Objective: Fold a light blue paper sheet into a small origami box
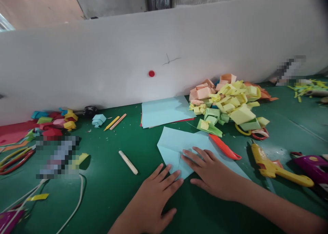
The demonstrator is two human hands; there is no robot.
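Note:
A light blue sheet of paper (179,143), partly folded, lies on the green table (115,186) in front of me. My right hand (214,172) rests flat on it with its fingers stretched out to the left, pressing the fold. My left hand (153,196) lies open on the table, its fingertips touching the paper's lower corner. Neither hand holds anything.
A stack of light blue sheets (164,112) lies behind, beside a pile of folded yellow, green and orange paper pieces (228,102). An orange cutter (225,148), a yellow glue gun (276,167), scissors (258,134), a white stick (128,162) and red folded pieces (51,124) surround me. A white partition (102,63) stands behind.

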